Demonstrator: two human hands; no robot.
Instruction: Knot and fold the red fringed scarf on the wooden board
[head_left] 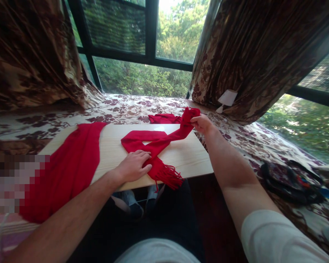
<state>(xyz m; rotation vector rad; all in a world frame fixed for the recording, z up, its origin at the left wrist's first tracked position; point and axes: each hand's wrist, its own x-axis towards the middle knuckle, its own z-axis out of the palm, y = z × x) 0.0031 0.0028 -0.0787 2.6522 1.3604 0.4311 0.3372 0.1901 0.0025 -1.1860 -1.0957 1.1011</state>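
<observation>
A red fringed scarf (153, 140) lies looped and crossed over itself on a light wooden board (186, 155). My left hand (133, 166) lies flat on the scarf near its crossing, fingers together and stretched out, just above the fringed end (168, 175) that hangs over the board's near edge. My right hand (201, 124) is closed on the scarf's other part at the board's far right corner, lifting it. More of that scarf (164, 118) trails behind on the cloth.
A second red cloth (68, 168) drapes over the board's left side. A floral brown cloth (120, 107) covers the ledge around it, with curtains (252, 54) at both sides of a window. A dark bag (287, 182) lies at the right.
</observation>
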